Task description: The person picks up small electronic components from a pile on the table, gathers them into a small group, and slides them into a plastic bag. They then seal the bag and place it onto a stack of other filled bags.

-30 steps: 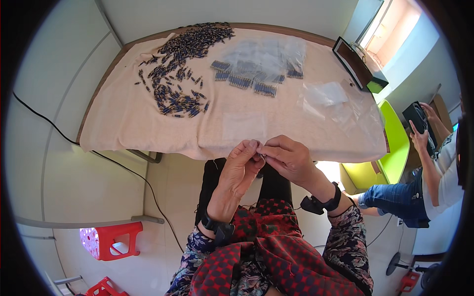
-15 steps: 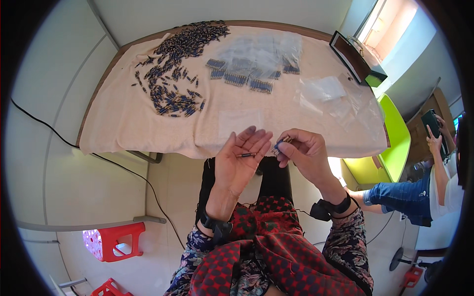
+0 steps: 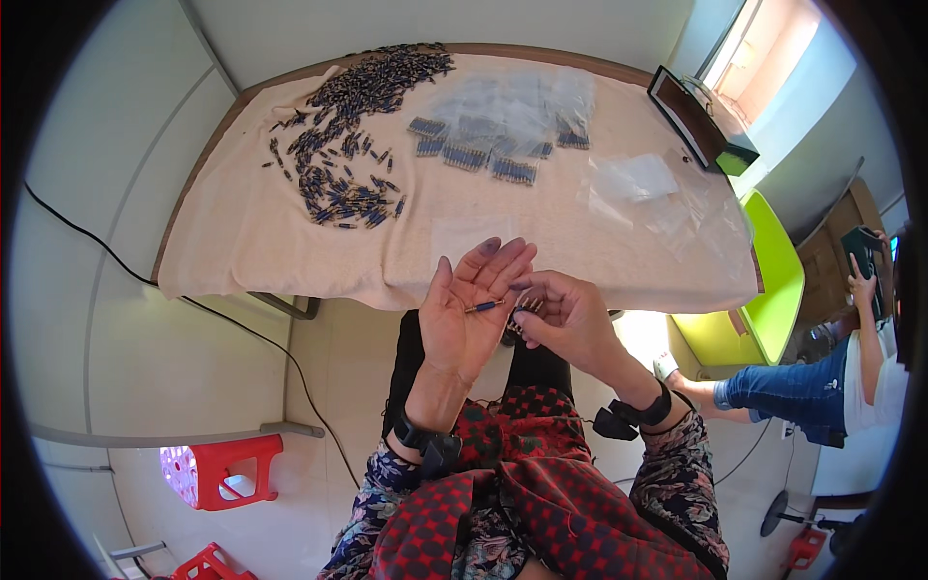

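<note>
My left hand [image 3: 464,319] is palm up with its fingers stretched out. Across it lies one small dark-blue plug [image 3: 484,306] with metallic ends. Close beside its fingers, my right hand [image 3: 570,324] pinches a bunch of the same plugs [image 3: 523,313] between thumb and fingers; part of the bunch is hidden. Both hands are over the table's near edge. Just beyond them a flat clear plastic bag [image 3: 469,232] rests on the cloth.
Loose plugs form a big pile [image 3: 372,87] at the back left and a smaller heap [image 3: 343,198] nearer. Filled bags [image 3: 466,155] lie mid-back, unfilled bags [image 3: 633,179] at right. An open dark box [image 3: 686,116], a green chair [image 3: 773,280] and a person [image 3: 783,387] are rightward; a red stool [image 3: 232,474] is lower left.
My right hand has moved left and slightly down, bringing its bunch of plugs up against my left fingers. The left hand stays palm up with one plug.
</note>
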Tool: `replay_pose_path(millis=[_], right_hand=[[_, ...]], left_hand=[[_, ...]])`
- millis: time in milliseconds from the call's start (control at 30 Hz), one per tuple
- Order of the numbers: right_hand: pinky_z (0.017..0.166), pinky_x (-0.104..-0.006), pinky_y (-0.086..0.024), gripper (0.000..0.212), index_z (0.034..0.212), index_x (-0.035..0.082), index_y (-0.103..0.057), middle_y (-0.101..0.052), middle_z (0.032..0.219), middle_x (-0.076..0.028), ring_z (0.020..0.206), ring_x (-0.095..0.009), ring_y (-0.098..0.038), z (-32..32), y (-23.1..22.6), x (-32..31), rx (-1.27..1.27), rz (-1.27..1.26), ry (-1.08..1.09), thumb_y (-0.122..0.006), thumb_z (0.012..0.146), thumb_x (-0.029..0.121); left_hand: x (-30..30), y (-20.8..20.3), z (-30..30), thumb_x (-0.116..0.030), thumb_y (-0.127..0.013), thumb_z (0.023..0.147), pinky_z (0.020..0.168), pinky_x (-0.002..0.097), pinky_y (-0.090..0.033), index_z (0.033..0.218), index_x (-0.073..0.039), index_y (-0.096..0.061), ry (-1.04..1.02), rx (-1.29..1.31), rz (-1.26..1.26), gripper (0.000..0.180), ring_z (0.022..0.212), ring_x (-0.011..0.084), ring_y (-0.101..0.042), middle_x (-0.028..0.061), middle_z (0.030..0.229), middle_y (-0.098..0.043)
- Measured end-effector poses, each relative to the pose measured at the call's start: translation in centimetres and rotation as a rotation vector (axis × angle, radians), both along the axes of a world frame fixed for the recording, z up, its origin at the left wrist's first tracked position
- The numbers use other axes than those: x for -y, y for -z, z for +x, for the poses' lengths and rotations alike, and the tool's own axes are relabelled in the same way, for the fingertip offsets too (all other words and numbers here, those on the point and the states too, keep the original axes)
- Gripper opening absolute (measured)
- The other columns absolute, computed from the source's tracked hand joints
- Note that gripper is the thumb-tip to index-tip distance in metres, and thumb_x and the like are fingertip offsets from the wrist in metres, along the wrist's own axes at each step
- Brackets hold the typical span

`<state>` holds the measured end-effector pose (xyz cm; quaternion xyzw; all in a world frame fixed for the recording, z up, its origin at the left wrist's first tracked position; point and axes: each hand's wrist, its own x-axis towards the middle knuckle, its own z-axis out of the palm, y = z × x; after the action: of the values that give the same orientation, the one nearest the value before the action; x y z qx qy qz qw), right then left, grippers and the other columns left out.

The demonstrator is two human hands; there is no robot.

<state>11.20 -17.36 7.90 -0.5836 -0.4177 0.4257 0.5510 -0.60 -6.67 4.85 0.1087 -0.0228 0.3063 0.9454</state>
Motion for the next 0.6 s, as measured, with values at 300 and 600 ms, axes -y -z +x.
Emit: replay_pose_path(millis=[300,600], right_hand=[[0.063,-0.0349,-0.05,0.023,0.099,-0.004,-0.059,-0.058,0.086,-0.014,0.074,-0.028,-0.06,-2.9,-1.3,-0.9,0.985,0.24,-0.016,-0.064,0.076,-0.001],[0.064,-0.0348,-0.051,0.016,0.094,-0.005,-0.061,-0.059,0.089,-0.012,0.076,-0.026,-0.061,-2.4,1.0,-2.1,1.025,0.229,0.012,-0.062,0.079,0.0]], left_hand=[[0.2,0.8,0.3,-0.041,-0.024,0.101,0.109,0.0467,-0.031,0.126,0.004,-0.046,-0.016,-0.224,0.15,0.056,0.126,0.0409,-0.043,0.0267,0.13,-0.049],[0.2,0.4,0.2,-0.039,-0.023,0.102,0.102,0.0424,-0.038,0.126,0.005,-0.046,-0.038,-0.387,0.283,0.055,0.115,0.031,-0.053,0.0211,0.122,-0.056]])
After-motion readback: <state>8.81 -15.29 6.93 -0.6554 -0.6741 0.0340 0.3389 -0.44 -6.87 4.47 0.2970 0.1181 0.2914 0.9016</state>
